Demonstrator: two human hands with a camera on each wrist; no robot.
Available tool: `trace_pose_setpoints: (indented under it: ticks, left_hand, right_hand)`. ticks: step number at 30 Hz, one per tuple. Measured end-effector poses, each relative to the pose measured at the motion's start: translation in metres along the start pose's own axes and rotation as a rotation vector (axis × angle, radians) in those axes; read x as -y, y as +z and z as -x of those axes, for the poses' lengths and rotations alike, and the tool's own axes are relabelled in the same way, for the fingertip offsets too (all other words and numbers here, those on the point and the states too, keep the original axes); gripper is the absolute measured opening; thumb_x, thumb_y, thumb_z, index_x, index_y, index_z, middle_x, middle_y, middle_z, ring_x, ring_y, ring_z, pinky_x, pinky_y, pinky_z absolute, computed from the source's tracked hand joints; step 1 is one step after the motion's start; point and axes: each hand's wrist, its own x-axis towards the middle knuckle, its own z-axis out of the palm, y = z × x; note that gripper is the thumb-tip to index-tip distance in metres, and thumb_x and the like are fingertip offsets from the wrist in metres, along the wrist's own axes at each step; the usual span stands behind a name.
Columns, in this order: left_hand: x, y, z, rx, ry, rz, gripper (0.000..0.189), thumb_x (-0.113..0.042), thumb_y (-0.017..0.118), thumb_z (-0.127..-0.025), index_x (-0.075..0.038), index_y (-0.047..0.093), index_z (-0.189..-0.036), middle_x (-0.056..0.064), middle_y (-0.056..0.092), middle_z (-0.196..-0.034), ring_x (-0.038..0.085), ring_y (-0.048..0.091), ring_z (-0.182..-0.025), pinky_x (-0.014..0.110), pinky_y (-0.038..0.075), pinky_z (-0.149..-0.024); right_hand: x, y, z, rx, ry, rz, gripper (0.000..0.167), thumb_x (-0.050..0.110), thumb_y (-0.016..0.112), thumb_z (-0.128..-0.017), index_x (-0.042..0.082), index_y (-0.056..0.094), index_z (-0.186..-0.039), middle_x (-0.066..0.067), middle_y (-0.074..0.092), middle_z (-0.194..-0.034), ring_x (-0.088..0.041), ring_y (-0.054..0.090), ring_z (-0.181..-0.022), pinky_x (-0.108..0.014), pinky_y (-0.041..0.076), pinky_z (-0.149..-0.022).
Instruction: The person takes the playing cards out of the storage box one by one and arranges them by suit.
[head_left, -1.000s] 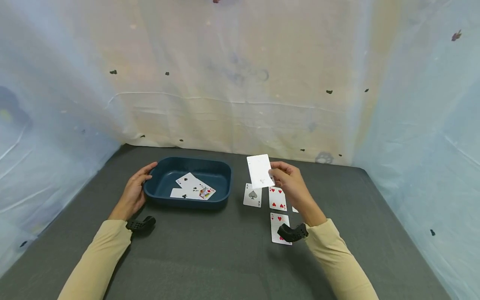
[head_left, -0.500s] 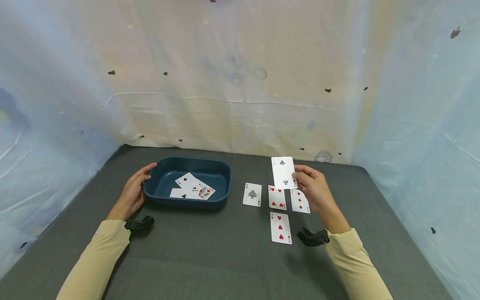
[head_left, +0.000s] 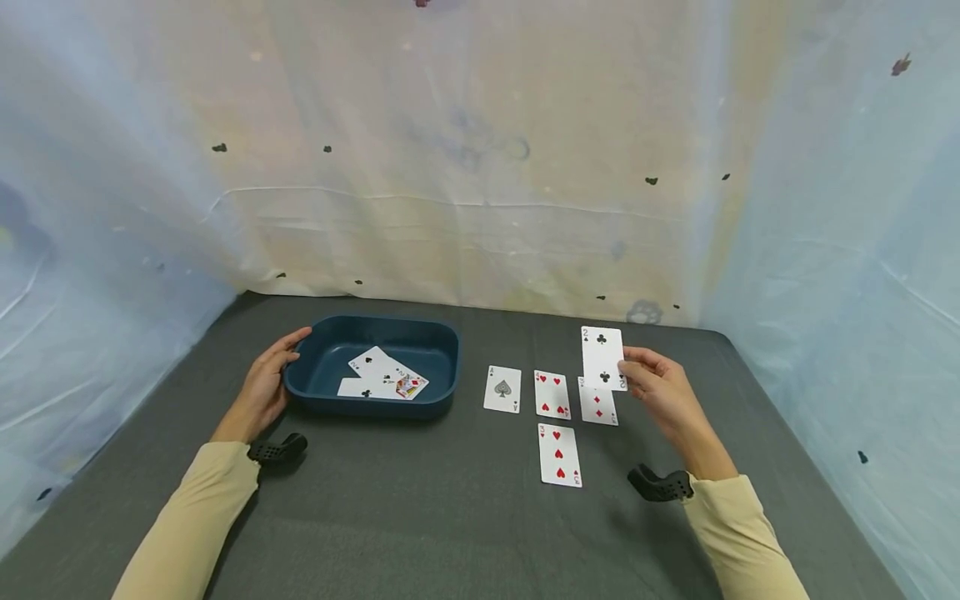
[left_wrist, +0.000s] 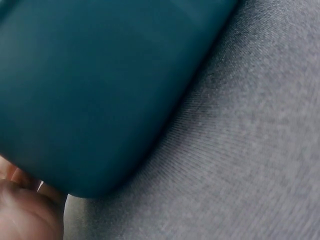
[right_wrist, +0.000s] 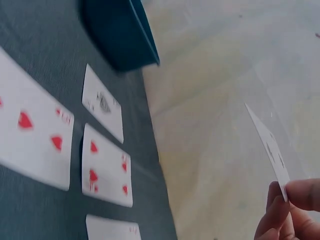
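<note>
My right hand (head_left: 660,387) pinches a two of clubs (head_left: 602,357) by its right edge, thumb in front, above the table. In the head view this card overlaps the top of a diamonds card (head_left: 597,406). To the left on the table lie a four of hearts (head_left: 552,394) and an ace of spades (head_left: 502,389); below them is a three of hearts (head_left: 559,455). At the left, my left hand (head_left: 264,387) holds the left end of a dark blue tray (head_left: 371,407), its fingers partly hidden in the left wrist view. Several cards (head_left: 378,364) lie overlapping inside the tray.
A grey cloth covers the table (head_left: 420,508). Pale patterned sheets (head_left: 465,167) hang behind it and at both sides. A black wrist strap (head_left: 660,483) is on the right wrist, with another strap (head_left: 277,448) on the left.
My right hand has moved right, carrying the two of clubs from above the ace of spades to above the diamonds card, and its face has turned into view. My left hand stays on the tray.
</note>
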Motion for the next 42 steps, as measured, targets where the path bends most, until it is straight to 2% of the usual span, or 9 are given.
trace_pose_setpoints:
  ticks: [9,17,21,26,32,38,42]
  left_hand:
    - [0.002,-0.001,0.0,0.012,0.008,-0.011,0.049,-0.006,0.032,-0.106,-0.003,0.024,-0.154,0.005,0.006,-0.161,0.008,0.056,-0.108,0.022,0.05,-0.077]
    - [0.001,-0.002,-0.001,0.022,0.015,-0.013,0.049,-0.006,0.032,-0.106,-0.003,0.022,-0.154,0.005,0.005,-0.161,0.009,0.057,-0.106,0.023,0.05,-0.077]
    - [0.001,-0.002,-0.001,0.013,0.012,-0.026,0.048,-0.007,0.032,-0.106,-0.004,0.024,-0.154,0.004,0.003,-0.161,0.008,0.057,-0.105,0.022,0.05,-0.075]
    - [0.002,-0.002,0.0,-0.002,0.004,-0.055,0.048,-0.007,0.032,-0.106,-0.005,0.025,-0.154,0.005,0.0,-0.161,0.006,0.053,-0.109,0.021,0.049,-0.075]
    - [0.003,-0.001,0.002,0.009,-0.004,-0.065,0.048,-0.007,0.031,-0.106,-0.005,0.024,-0.154,0.006,0.0,-0.161,0.008,0.056,-0.101,0.022,0.049,-0.074]
    - [0.002,-0.001,0.001,0.011,-0.005,-0.076,0.048,-0.008,0.032,-0.106,-0.006,0.026,-0.153,0.006,0.0,-0.161,0.008,0.059,-0.088,0.022,0.049,-0.067]
    - [0.001,-0.002,0.001,0.012,-0.003,-0.077,0.048,-0.008,0.032,-0.106,-0.006,0.025,-0.154,0.007,-0.002,-0.161,0.008,0.058,-0.095,0.022,0.05,-0.069]
  right_hand:
    - [-0.016,-0.031,-0.002,-0.027,0.074,0.027,0.04,0.012,0.06,-0.097,-0.01,0.048,-0.129,0.009,0.063,-0.085,-0.008,0.054,-0.075,-0.024,0.043,-0.066]
    - [-0.031,-0.047,-0.01,-0.042,0.136,0.18,0.048,0.015,0.055,-0.1,-0.011,0.04,-0.137,0.003,0.051,-0.089,-0.01,0.047,-0.076,-0.027,0.042,-0.067]
    - [-0.039,-0.053,-0.012,-0.056,0.173,0.214,0.05,0.016,0.055,-0.1,-0.01,0.038,-0.14,0.002,0.05,-0.087,-0.01,0.046,-0.075,-0.029,0.042,-0.068]
    - [-0.05,-0.064,-0.012,-0.062,0.197,0.269,0.049,0.018,0.056,-0.1,-0.011,0.042,-0.137,0.005,0.054,-0.084,-0.008,0.048,-0.074,-0.028,0.044,-0.067]
    - [-0.061,-0.075,-0.012,-0.074,0.238,0.361,0.047,0.026,0.06,-0.098,-0.009,0.052,-0.128,0.007,0.059,-0.085,-0.012,0.051,-0.078,-0.031,0.044,-0.067]
    - [-0.068,-0.078,-0.015,-0.085,0.239,0.402,0.045,0.023,0.06,-0.097,-0.011,0.053,-0.125,0.006,0.059,-0.082,-0.013,0.052,-0.077,-0.032,0.042,-0.065]
    - [-0.071,-0.078,-0.017,-0.099,0.255,0.425,0.045,0.021,0.06,-0.096,-0.012,0.053,-0.126,0.005,0.06,-0.082,-0.014,0.052,-0.077,-0.032,0.042,-0.064]
